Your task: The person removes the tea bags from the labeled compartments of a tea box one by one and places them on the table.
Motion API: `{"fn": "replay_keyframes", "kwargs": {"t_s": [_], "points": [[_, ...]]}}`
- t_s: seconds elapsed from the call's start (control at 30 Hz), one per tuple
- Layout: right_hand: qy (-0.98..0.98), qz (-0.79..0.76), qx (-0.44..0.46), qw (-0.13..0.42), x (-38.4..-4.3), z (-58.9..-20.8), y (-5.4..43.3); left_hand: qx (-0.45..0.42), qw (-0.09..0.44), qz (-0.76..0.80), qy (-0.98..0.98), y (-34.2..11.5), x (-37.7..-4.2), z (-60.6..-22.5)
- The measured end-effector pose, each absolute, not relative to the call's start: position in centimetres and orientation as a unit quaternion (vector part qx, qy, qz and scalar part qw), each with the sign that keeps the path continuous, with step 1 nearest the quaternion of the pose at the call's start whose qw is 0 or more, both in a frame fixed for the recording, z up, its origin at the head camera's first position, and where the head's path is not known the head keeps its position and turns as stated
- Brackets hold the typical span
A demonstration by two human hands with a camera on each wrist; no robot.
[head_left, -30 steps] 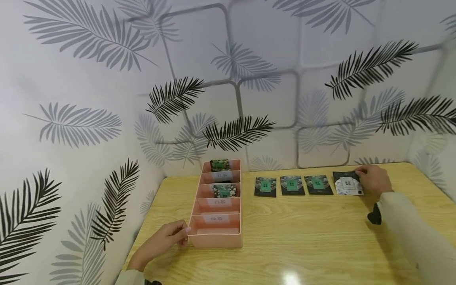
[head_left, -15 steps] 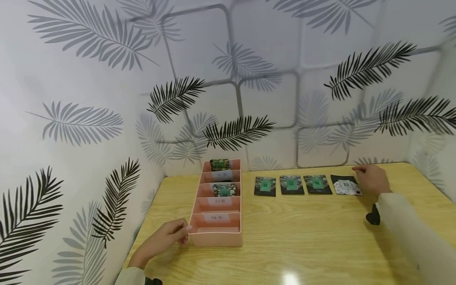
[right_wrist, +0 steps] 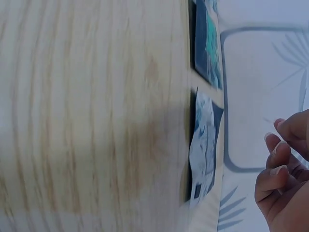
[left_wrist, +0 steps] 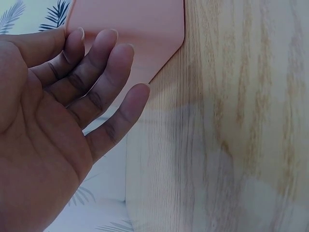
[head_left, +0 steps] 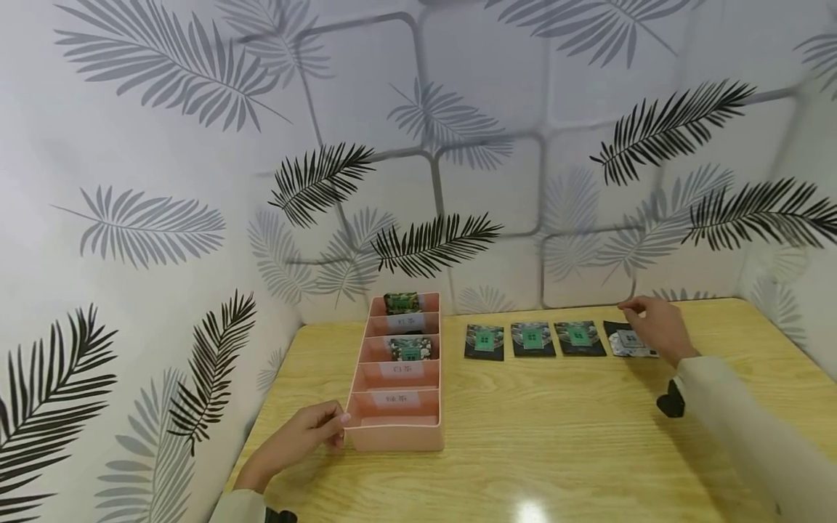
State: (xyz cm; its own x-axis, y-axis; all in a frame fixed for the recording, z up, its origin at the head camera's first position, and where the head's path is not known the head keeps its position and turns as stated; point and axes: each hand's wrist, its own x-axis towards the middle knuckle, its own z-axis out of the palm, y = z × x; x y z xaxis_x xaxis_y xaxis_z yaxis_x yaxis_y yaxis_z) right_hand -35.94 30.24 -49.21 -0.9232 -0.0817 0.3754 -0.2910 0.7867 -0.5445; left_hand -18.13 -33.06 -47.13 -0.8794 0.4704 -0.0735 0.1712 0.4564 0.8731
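The right hand (head_left: 656,328) is hovering, fingers loosely curled; at their six o'clock a crinkled, rectangular black-and-white sachet (head_left: 629,344) is lying on the wood-grained table (head_left: 556,436). The left hand (head_left: 302,436) is pinching the smooth, oblong pink box (head_left: 395,438), standing at its two o'clock.

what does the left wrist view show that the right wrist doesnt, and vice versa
Only the left wrist view shows the left hand and part of the pink box. Only the right wrist view shows the right hand, a black and white packet and part of a green-labelled packet. Both show the wood-grain table and leaf-patterned wall.
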Motion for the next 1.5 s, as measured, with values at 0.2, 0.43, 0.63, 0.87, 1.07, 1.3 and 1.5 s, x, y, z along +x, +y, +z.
{"fn": "replay_keyframes", "kwargs": {"t_s": [0.2,0.43,0.63,0.87,1.07,1.3,1.5], "points": [[-0.920,0.318,0.135,0.186,-35.7,-48.6,28.8,0.200,0.151,0.489,0.835,-32.9,-17.9,-47.0],[-0.913,0.334,0.145,0.185,-35.0,-47.7,26.8,0.208,0.144,0.483,0.838,-32.9,-18.0,-47.1],[-0.913,0.339,0.149,0.171,-34.5,-47.5,25.7,0.199,0.151,0.480,0.841,-33.0,-18.1,-47.2],[-0.910,0.339,0.168,0.168,-34.0,-47.0,24.3,0.194,0.153,0.478,0.843,-33.0,-18.0,-47.2],[-0.909,0.353,0.167,0.144,-33.8,-46.5,23.1,0.194,0.149,0.477,0.844,-33.0,-18.1,-47.2],[-0.907,0.348,0.184,0.151,-33.7,-46.4,21.6,0.195,0.148,0.476,0.845,-33.0,-18.1,-47.3],[-0.907,0.347,0.189,0.145,-33.5,-46.2,20.5,0.194,0.147,0.479,0.843,-33.0,-18.1,-47.3]]}}
